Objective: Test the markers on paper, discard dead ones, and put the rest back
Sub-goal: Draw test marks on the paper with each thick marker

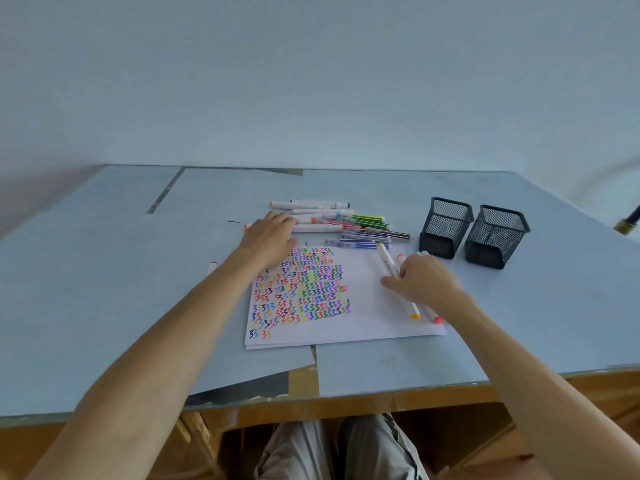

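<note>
Markers (346,223) lie heaped on the desk (104,271) behind the scribbled paper (363,306), left hand (270,233) resting flat on them, right hand (424,280) loosely curled over two more; tested and untested could mix, or roll off.

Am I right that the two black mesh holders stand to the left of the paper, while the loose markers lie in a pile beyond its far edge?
Not quite: in the head view the two black mesh holders stand to the right of the paper, not the left. The rest holds: the loose markers lie in a pile beyond its far edge.
</note>
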